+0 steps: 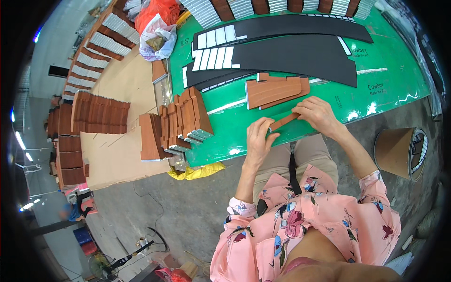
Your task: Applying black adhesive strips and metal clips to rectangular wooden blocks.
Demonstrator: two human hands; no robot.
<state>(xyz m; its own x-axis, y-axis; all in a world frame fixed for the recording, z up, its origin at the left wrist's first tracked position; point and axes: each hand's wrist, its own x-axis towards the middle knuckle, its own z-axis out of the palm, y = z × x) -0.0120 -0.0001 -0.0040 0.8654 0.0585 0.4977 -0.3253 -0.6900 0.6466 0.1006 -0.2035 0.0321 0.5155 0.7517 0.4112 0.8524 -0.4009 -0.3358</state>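
A narrow brown wood-look piece (pixel 284 122) is held between my two hands, above the near edge of the green table (pixel 225 134). My left hand (pixel 257 141) pinches its left end, and my right hand (pixel 319 115) grips the right end with bent fingers. Just beyond them, a few flat brown shaped pieces (pixel 274 93) with a stepped end lie overlapping. Long black curved sheets (pixel 282 58) with white strips spread across the table behind these.
Stacked brown pieces (pixel 188 117) stand left of my hands at the table joint. A tan table (pixel 110 164) adjoins, bearing another brown stack (pixel 101 113). Brown and silvery bundles (pixel 258 6) line the back. A round brown bin (pixel 397 152) stands at right, plastic bags (pixel 157 40) at back left.
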